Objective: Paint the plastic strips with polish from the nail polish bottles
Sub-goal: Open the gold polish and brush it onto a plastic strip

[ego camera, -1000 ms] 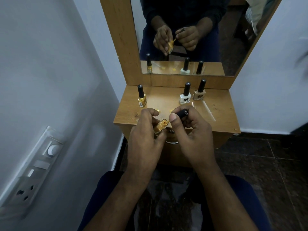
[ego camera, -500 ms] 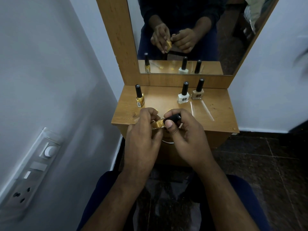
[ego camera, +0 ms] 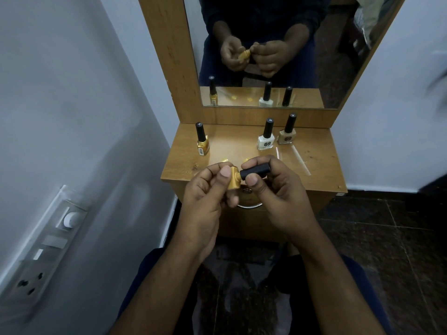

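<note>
The black cap (ego camera: 256,170), apart from the gold bottle (ego camera: 234,180) a second ago, now meets its neck: left hand (ego camera: 208,189) grips the bottle, right hand (ego camera: 273,187) pinches the cap, above the shelf (ego camera: 314,165); painting paused, clear strips (ego camera: 300,160) lying untouched.

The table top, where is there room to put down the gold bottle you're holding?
Bare wood lies between the gold bottle standing at the left and the white bottle. The table's right side, past the clear strips, also looks free. It is crowded at the front edge, where small gold pieces lie by the hands, and around the white and beige bottle.
</note>
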`<state>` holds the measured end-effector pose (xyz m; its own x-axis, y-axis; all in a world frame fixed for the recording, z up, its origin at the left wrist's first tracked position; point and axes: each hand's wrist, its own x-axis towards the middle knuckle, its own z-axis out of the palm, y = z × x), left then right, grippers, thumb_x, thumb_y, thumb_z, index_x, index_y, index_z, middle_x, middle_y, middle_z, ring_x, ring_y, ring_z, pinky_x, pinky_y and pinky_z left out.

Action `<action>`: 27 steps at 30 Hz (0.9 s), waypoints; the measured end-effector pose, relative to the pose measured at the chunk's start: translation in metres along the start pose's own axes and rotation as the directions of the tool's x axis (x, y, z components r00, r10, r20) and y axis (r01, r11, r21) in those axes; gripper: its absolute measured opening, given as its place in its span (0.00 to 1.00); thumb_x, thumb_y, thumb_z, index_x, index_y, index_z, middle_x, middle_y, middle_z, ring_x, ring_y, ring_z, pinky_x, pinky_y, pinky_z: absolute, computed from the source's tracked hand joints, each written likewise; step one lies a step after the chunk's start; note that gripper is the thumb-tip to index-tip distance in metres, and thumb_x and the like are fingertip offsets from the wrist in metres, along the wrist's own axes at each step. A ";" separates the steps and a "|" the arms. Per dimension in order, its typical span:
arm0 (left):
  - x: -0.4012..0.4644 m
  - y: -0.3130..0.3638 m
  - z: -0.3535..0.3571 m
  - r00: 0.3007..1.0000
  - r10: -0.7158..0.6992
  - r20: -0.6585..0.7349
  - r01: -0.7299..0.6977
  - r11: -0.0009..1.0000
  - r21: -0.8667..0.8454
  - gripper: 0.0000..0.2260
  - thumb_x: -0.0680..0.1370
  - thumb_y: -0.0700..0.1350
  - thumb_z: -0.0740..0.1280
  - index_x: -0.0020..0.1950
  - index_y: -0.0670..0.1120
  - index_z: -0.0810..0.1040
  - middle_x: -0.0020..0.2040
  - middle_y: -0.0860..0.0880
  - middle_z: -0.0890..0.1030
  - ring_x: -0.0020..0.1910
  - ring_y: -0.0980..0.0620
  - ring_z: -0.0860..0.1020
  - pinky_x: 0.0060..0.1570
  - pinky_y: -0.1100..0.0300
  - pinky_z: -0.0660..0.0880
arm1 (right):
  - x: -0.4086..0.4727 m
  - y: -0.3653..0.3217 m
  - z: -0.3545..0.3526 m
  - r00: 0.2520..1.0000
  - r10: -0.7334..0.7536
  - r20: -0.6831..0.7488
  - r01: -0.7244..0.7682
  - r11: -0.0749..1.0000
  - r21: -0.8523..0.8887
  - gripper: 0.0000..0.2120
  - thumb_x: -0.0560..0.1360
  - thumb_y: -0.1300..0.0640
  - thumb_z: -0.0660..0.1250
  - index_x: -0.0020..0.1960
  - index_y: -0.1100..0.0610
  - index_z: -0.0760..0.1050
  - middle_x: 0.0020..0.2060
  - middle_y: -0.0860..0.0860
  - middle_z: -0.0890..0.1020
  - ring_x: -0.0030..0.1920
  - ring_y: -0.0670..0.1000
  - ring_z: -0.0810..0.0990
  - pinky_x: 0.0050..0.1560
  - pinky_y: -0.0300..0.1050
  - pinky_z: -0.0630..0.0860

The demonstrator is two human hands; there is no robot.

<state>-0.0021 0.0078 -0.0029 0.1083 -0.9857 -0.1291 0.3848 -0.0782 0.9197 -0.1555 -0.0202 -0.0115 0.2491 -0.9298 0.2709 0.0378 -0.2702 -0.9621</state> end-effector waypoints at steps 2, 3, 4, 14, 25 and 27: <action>0.003 -0.001 -0.004 1.000 -0.012 -0.022 0.013 0.999 0.041 0.15 0.80 0.49 0.69 0.61 0.41 0.81 0.37 0.48 0.78 0.29 0.56 0.70 0.37 0.65 0.73 | -0.001 0.000 0.000 0.999 0.023 0.034 -0.021 0.999 -0.038 0.07 0.81 0.60 0.68 0.58 0.54 0.78 0.48 0.45 0.83 0.50 0.51 0.82 0.47 0.44 0.79; 0.005 -0.001 -0.006 0.999 -0.011 -0.031 0.013 0.998 0.064 0.14 0.80 0.49 0.69 0.60 0.41 0.82 0.36 0.48 0.77 0.29 0.56 0.69 0.37 0.65 0.73 | -0.002 0.001 -0.001 0.998 0.029 0.046 -0.026 0.997 -0.076 0.07 0.81 0.61 0.69 0.58 0.53 0.78 0.48 0.44 0.83 0.50 0.48 0.82 0.47 0.39 0.77; 0.006 0.000 -0.008 0.999 -0.006 -0.041 0.010 0.996 0.086 0.14 0.80 0.49 0.69 0.59 0.41 0.82 0.35 0.48 0.77 0.28 0.56 0.68 0.36 0.66 0.72 | -0.003 0.001 -0.001 0.998 0.023 0.051 -0.016 0.990 -0.140 0.08 0.80 0.60 0.70 0.58 0.53 0.78 0.49 0.43 0.83 0.51 0.47 0.82 0.47 0.37 0.76; 0.007 -0.002 -0.007 0.996 0.037 -0.084 -0.023 0.987 0.157 0.13 0.80 0.49 0.69 0.60 0.44 0.82 0.43 0.47 0.80 0.32 0.58 0.71 0.35 0.63 0.71 | -0.004 0.008 0.004 0.999 -0.045 -0.003 0.039 0.899 -0.437 0.08 0.81 0.50 0.68 0.59 0.50 0.77 0.51 0.43 0.82 0.53 0.45 0.80 0.49 0.50 0.81; 0.000 -0.006 0.004 0.991 0.124 -0.052 -0.113 0.977 0.178 0.12 0.81 0.47 0.68 0.62 0.45 0.79 0.50 0.46 0.80 0.42 0.57 0.75 0.39 0.64 0.75 | -0.002 0.003 0.008 0.980 -0.109 -0.168 0.039 0.927 -0.373 0.14 0.80 0.45 0.68 0.43 0.55 0.80 0.32 0.48 0.79 0.33 0.48 0.77 0.32 0.43 0.72; -0.002 -0.005 0.005 0.992 0.125 -0.037 -0.116 0.977 0.179 0.13 0.80 0.49 0.69 0.62 0.46 0.79 0.50 0.46 0.80 0.42 0.57 0.75 0.39 0.64 0.75 | -0.002 0.001 0.008 0.977 -0.103 -0.189 0.032 0.939 -0.344 0.16 0.81 0.47 0.70 0.38 0.56 0.79 0.27 0.47 0.76 0.29 0.46 0.74 0.29 0.41 0.68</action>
<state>-0.0093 0.0092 -0.0054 0.1889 -0.9816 -0.0267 0.1996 0.0118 0.9798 -0.1482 -0.0165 -0.0136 0.0569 -0.9275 0.3695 -0.2890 -0.3696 -0.8831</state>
